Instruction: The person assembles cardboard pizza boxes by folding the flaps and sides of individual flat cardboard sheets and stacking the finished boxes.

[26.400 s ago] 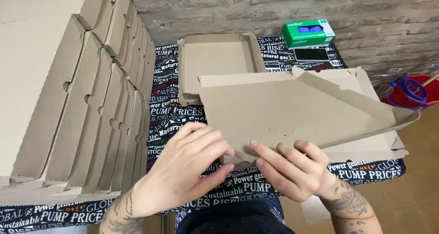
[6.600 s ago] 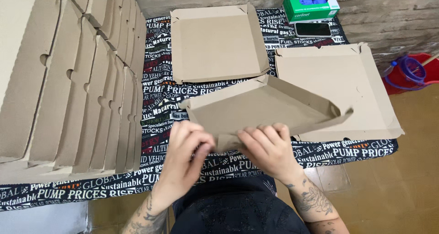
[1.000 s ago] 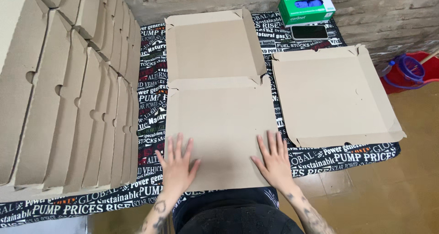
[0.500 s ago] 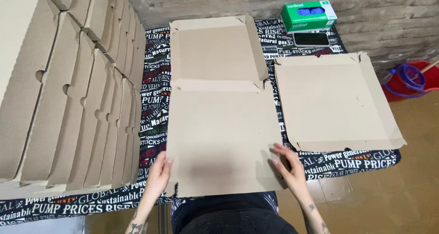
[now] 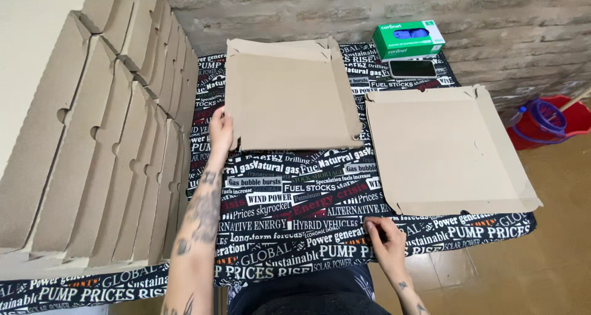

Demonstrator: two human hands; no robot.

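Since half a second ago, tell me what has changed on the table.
The lid panel that lay flat toward the person now lies closed over the folded box, baring the printed tablecloth. The left hand has gone up to the box's left edge; the right hand has drawn back to the table's near edge. The flat cardboard blank, green box, phone and stacked boxes have stayed put.

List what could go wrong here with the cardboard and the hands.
The left hand touches only one edge of the folded box, so it may slide or twist on the tablecloth. The flat sheet has a corner past the table's edge near the right hand and might tip off. The leaning stack of boxes could slump onto the work area.
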